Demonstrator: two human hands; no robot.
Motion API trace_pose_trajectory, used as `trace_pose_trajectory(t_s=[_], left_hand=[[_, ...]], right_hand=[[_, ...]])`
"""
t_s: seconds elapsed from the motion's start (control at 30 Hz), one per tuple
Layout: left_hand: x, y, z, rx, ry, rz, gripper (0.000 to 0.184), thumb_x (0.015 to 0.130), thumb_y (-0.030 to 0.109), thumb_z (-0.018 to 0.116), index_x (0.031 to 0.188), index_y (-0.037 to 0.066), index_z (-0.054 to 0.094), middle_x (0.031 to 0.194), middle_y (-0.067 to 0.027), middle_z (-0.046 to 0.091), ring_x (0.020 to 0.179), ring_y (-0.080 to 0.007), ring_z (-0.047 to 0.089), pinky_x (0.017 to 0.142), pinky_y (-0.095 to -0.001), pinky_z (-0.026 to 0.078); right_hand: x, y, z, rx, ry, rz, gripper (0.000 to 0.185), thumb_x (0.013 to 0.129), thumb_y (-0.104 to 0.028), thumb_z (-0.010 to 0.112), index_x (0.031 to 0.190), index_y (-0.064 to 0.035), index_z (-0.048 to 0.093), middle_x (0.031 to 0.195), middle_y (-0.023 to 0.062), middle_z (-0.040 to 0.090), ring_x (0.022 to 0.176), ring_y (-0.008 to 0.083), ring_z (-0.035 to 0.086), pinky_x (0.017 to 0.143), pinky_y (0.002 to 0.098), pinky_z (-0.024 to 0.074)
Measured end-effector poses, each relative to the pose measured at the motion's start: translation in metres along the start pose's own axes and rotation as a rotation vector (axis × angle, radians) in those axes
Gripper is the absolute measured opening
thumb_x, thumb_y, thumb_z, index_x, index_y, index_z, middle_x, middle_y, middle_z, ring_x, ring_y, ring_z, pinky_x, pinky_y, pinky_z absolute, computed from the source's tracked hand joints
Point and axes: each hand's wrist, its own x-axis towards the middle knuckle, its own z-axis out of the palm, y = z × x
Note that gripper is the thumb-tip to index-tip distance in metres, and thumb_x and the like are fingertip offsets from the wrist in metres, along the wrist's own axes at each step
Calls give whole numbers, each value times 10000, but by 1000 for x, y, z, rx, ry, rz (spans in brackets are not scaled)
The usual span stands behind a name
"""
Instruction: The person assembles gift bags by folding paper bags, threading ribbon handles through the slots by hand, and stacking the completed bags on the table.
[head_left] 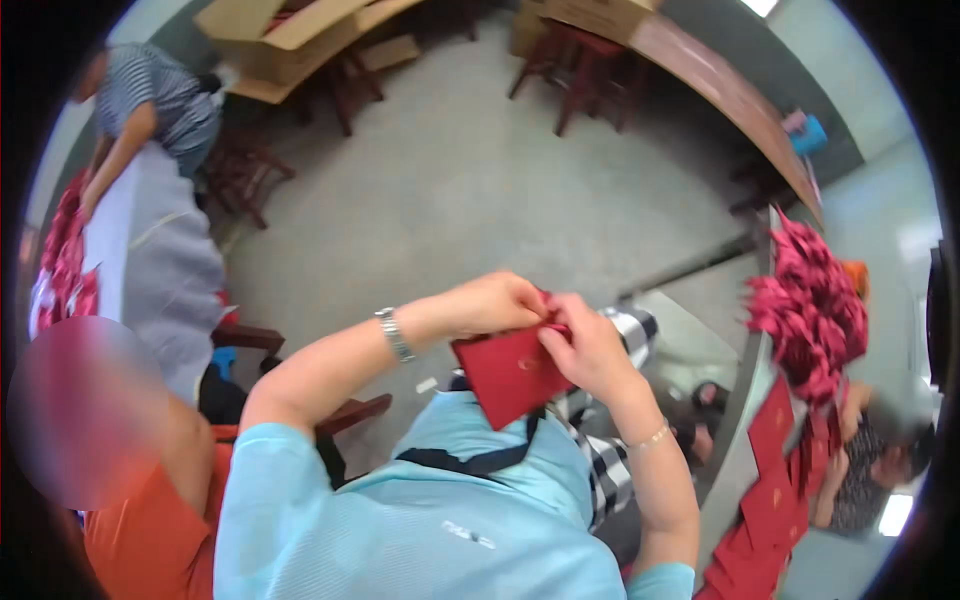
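A flat red pouch (pixel 512 372) with a small gold mark hangs between my hands, above my lap. My left hand (pixel 500 303) is closed at the pouch's top edge, with the fingertips pinching red material. At the top right corner of the pouch, my right hand (pixel 588 345) is also closed on it, thumb pressed toward the fingers. Part of the top edge is hidden behind the fingers. On the table at the right lie several similar red pouches (pixel 775 500), with a heap of red ribbon-like pieces (pixel 812 300) beyond them.
A person in orange (pixel 150 530) is close at my left. Another person (pixel 160 100) leans over a white-covered table (pixel 165 260). A third person (pixel 870 460) is beyond the right table (pixel 725 465). Stools (pixel 585 75) and cardboard boxes (pixel 290 45) stand at the back.
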Motion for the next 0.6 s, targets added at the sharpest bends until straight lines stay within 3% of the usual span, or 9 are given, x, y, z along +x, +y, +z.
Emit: trace_pose_trajectory(t_s=[0.03,0.07,0.17,0.2,0.27,0.3,0.33,0.4,0.6], left_hand=[[-6,2,2,134,92,154,149,839,136,612,903,33,699,770,-84,685,666,-189,638,608,-347,506],[-5,5,6,128,62,159,149,839,136,612,903,33,699,770,-84,685,666,-189,638,608,-347,506],[-11,12,10,407,202,234,142,830,102,601,894,-3,672,899,-214,670,843,-387,646,749,-419,522],[-13,5,9,404,195,235,142,830,102,601,894,-3,672,899,-214,670,843,-387,646,749,-419,522],[-19,-5,6,345,427,173,115,900,64,574,886,-33,635,748,-118,678,700,-191,687,613,-315,549],[-22,-7,4,44,424,-20,156,894,63,523,943,-44,626,800,-177,666,716,-266,700,609,-370,561],[-22,-9,3,45,422,-25,156,894,63,523,943,-44,626,800,-177,666,716,-266,700,609,-370,561],[-22,-14,3,-381,550,-184,193,943,80,462,1030,-58,565,831,-147,630,685,-229,699,553,-327,580],[-20,-25,-6,-634,684,-200,196,1000,130,408,1120,-15,461,935,-142,590,677,-237,672,570,-316,591]], right_hand=[[-2,-3,-1,-27,-12,4,261,846,-131,641,1052,-26,521,866,223,653,821,410,644,697,455,516],[-2,-2,-3,-40,-32,-2,262,840,-132,642,1044,-23,519,851,225,651,811,410,644,692,455,516],[0,1,-6,-117,-124,100,287,826,-109,623,1068,-24,494,840,227,650,803,409,642,687,468,511],[-2,2,-6,-147,-188,155,291,824,-93,608,1079,-26,485,836,225,651,799,411,639,686,472,509],[-7,17,2,-172,-131,54,281,819,-43,614,1068,-39,484,716,149,629,674,333,640,606,416,493],[-10,24,3,-182,-146,71,281,819,-40,590,1078,-43,483,721,153,630,678,346,640,614,425,495],[-10,24,5,-190,-163,88,283,819,-36,566,1088,-47,481,727,157,632,682,358,640,622,435,496],[-7,23,8,-261,-150,82,289,817,-44,552,1097,-51,481,733,163,635,691,369,641,629,448,498],[-2,22,15,-345,-112,58,332,805,-62,533,1132,-60,475,750,177,646,723,391,646,660,484,506]])
